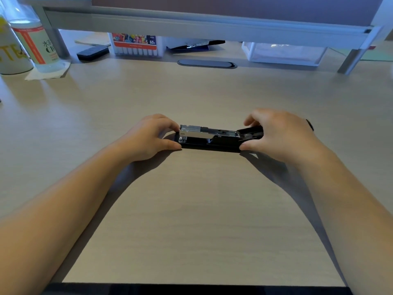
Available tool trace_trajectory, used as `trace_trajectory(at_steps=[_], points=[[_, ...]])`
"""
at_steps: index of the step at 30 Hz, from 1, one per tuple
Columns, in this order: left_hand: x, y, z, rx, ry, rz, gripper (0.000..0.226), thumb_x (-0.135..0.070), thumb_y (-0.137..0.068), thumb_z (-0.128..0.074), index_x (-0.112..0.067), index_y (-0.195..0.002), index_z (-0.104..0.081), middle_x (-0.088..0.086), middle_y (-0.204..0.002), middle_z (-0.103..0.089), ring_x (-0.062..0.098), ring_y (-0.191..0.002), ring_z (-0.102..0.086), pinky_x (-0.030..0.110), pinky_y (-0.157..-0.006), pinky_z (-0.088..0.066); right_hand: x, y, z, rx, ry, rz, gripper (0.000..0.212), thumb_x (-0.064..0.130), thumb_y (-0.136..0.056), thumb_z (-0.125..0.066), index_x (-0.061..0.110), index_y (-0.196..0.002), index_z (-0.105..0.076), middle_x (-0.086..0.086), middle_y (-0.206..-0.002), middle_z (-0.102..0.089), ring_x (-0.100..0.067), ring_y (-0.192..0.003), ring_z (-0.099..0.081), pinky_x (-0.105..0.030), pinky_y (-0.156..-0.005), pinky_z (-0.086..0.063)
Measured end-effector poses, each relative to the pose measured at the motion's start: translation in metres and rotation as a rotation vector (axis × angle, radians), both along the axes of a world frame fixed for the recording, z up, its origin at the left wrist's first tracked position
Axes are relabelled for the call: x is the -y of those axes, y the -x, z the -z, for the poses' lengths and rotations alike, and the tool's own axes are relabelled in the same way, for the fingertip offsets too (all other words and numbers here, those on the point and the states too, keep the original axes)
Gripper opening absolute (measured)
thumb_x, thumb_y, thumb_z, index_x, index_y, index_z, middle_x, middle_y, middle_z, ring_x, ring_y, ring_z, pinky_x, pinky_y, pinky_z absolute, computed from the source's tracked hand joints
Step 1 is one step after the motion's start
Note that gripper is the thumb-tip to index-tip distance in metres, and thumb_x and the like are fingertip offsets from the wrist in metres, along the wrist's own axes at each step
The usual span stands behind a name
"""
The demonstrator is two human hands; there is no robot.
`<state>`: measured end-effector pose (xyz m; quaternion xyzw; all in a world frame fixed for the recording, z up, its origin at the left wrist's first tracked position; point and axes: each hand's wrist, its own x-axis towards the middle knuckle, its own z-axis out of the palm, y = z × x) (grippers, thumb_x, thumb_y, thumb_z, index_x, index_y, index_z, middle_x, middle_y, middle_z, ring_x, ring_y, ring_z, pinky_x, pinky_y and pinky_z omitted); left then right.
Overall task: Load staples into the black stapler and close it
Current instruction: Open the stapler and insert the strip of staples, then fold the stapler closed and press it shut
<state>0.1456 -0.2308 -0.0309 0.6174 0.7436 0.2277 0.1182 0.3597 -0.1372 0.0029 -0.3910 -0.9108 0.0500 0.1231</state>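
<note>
The black stapler (214,143) lies lengthwise on the wooden desk (191,209), its silver metal magazine (204,132) exposed on top. My left hand (148,137) pinches the stapler's left end, thumb on the near side and fingers at the far side. At the right end my right hand (278,135) grips the black cover part (251,133), which sits folded back there. Whether staples lie in the magazine I cannot tell. No loose staple strip shows.
Two bottles (32,43) stand at the back left on a napkin. Under the monitor riser (202,24) sit a black eraser-like block (92,52), a marker box (136,44) and a clear plastic box (282,53). A cable grommet (207,63) is set in the desk.
</note>
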Motion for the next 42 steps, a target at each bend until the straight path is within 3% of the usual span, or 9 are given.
trace_trajectory(at_steps=[6,12,16,20,25,27,30,35,42], points=[[0.002,0.006,0.0,0.03,-0.012,-0.071,0.037,-0.018,-0.076,-0.064,-0.011,-0.112,-0.056,0.013,-0.122,-0.053,0.024,-0.115,-0.043,0.02,-0.083,-0.025,-0.01,-0.011,-0.003,0.019,-0.071,0.146,0.034,0.044,-0.066,-0.065,0.019,-0.087,-0.056,-0.007,-0.091,-0.062,-0.027,-0.087,-0.05,-0.036,-0.074,-0.034],[0.002,0.01,0.001,0.064,-0.013,-0.071,0.035,-0.017,-0.076,-0.064,-0.012,-0.109,-0.057,0.01,-0.119,-0.053,0.013,-0.099,-0.04,0.024,-0.085,-0.028,-0.028,-0.022,0.005,-0.509,0.321,0.073,0.048,0.013,-0.058,-0.079,0.023,-0.092,-0.047,0.0,-0.084,-0.051,-0.018,-0.08,-0.048,-0.024,-0.068,-0.038],[0.001,0.011,0.002,0.077,-0.025,-0.073,0.034,-0.017,-0.076,-0.064,-0.013,-0.108,-0.057,0.005,-0.113,-0.053,0.012,-0.097,-0.039,0.023,-0.082,-0.027,-0.034,-0.019,0.009,-0.757,0.357,0.04,0.066,0.004,-0.053,-0.08,0.026,-0.1,-0.04,0.007,-0.076,-0.048,-0.007,-0.074,-0.05,0.0,-0.06,-0.038],[0.001,0.01,0.001,0.057,-0.032,-0.06,0.035,-0.02,-0.076,-0.064,-0.012,-0.109,-0.057,0.006,-0.112,-0.055,0.017,-0.1,-0.044,0.027,-0.086,-0.032,-0.032,-0.013,0.008,-0.954,0.367,0.027,0.067,-0.001,-0.055,-0.077,0.031,-0.101,-0.039,0.008,-0.083,-0.048,-0.008,-0.081,-0.052,-0.013,-0.075,-0.045],[-0.001,0.007,0.0,0.039,-0.027,-0.046,0.037,-0.021,-0.076,-0.063,-0.01,-0.111,-0.056,0.012,-0.118,-0.057,0.025,-0.11,-0.048,0.034,-0.094,-0.035,-0.028,0.008,0.005,-1.15,0.518,-0.063,0.051,-0.009,-0.06,-0.07,0.03,-0.083,-0.046,0.005,-0.083,-0.054,-0.005,-0.073,-0.059,-0.02,-0.074,-0.052],[-0.001,0.006,0.0,0.046,-0.031,-0.048,0.037,-0.022,-0.076,-0.063,-0.011,-0.112,-0.056,0.011,-0.118,-0.057,0.025,-0.111,-0.047,0.036,-0.096,-0.035,-0.024,0.017,0.006,-1.128,0.533,-0.103,0.042,-0.006,-0.067,-0.067,0.029,-0.081,-0.047,0.005,-0.082,-0.055,-0.008,-0.075,-0.059,-0.027,-0.077,-0.053],[-0.002,0.005,-0.001,0.041,-0.03,-0.057,0.038,-0.022,-0.077,-0.062,-0.012,-0.112,-0.056,0.01,-0.119,-0.056,0.025,-0.112,-0.047,0.037,-0.097,-0.035,-0.016,0.032,0.006,-0.955,0.471,-0.187,0.03,0.003,-0.075,-0.062,0.026,-0.087,-0.047,0.008,-0.084,-0.055,-0.008,-0.078,-0.057,-0.015,-0.069,-0.053],[-0.005,0.007,0.002,0.053,-0.023,-0.057,0.039,-0.024,-0.076,-0.063,-0.014,-0.113,-0.056,0.01,-0.119,-0.055,0.026,-0.113,-0.045,0.043,-0.101,-0.036,-0.01,0.052,0.0,-0.692,0.354,-0.262,0.036,0.01,-0.077,-0.063,0.022,-0.109,-0.053,0.015,-0.086,-0.052,-0.003,-0.079,-0.052,-0.015,-0.07,-0.047],[-0.009,0.009,0.006,0.056,-0.034,-0.063,0.039,-0.025,-0.075,-0.064,-0.015,-0.111,-0.058,0.011,-0.119,-0.054,0.027,-0.114,-0.045,0.043,-0.1,-0.037,-0.006,0.067,0.014,-0.383,0.186,-0.355,0.044,0.017,-0.079,-0.061,0.014,-0.122,-0.05,-0.01,-0.109,-0.059,-0.013,-0.092,-0.045,-0.025,-0.082,-0.033]])
